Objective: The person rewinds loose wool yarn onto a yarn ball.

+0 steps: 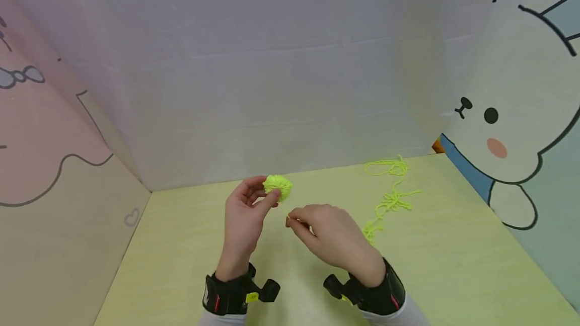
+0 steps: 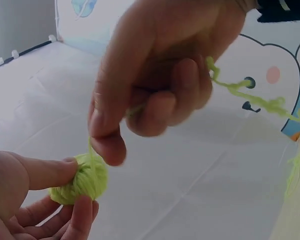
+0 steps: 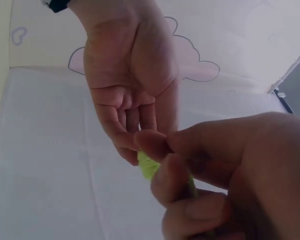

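Two bare hands are working on one small, bright yellow-green ball of yarn [image 1: 280, 184], which is being held up above the table [image 1: 181, 245]. The left hand [image 1: 244, 210] is pinching the ball between thumb and fingers; the right hand [image 1: 333, 233], just beside it, is gripping the strand [image 2: 90, 147] between thumb and forefinger, its other fingers curling in toward the palm. The ball is probably weighing next to nothing, and it is looking soft and squashable rather than fragile or slippery, so a light hold around its sides should be serving better than a hard squeeze, which could be flattening the windings. The thin strand is likely bending freely and offering no stiffness, so a fingertip pinch close to the ball is seeming the surest place for control. Off to the right, loose yarn [image 1: 393, 201] is lying on the table in loops and tangled clumps, where snagging is looking possible. The tabletop is showing a pale, yellowish, smooth face. Behind it a whitish, creased cloth [image 1: 281, 74] is hanging, while cartoon-printed panels, a left panel [image 1: 45, 125] and a right panel [image 1: 521, 140], are closing in the sides.
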A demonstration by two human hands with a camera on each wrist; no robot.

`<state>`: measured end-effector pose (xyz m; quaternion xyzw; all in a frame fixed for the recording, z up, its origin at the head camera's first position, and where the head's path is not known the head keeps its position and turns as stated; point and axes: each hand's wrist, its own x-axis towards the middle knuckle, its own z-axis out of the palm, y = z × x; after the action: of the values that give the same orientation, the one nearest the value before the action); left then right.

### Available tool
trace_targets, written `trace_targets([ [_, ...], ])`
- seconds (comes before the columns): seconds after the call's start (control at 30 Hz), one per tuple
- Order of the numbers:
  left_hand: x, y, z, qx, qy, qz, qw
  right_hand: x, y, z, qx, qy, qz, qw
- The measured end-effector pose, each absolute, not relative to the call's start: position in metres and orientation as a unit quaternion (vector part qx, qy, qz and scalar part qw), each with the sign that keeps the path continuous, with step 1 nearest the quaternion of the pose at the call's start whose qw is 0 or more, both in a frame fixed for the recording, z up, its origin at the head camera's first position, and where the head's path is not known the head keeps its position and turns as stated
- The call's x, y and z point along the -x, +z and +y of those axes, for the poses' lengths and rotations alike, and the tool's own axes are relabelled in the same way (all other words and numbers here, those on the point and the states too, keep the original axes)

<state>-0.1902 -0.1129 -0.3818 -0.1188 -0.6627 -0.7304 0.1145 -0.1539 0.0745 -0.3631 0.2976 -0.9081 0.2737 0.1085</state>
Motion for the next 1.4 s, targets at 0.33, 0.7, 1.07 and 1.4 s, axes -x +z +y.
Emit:
trace_targets([
  [0.33,0.186,-0.385,-0.108,0.190,-0.582,-0.775,0.156,0.157,-0.358,0.087,-0.283,0.334,-0.856,0.275],
  [0.7,0.178,-0.378,-0.108,0.296,-0.554,-0.769,0.117,0.160,-0.353,0.095,-0.280,0.349,-0.834,0.322],
  [1.07,0.170,-0.368,-0.107,0.356,-0.627,-0.689,0.073,0.162,-0.357,0.099,-0.257,0.391,-0.844,0.263],
  [1.4,0.174,-0.365,-0.106,0.233,-0.726,-0.646,0.003,0.165,-0.358,0.096,-0.229,0.340,-0.897,0.163],
])
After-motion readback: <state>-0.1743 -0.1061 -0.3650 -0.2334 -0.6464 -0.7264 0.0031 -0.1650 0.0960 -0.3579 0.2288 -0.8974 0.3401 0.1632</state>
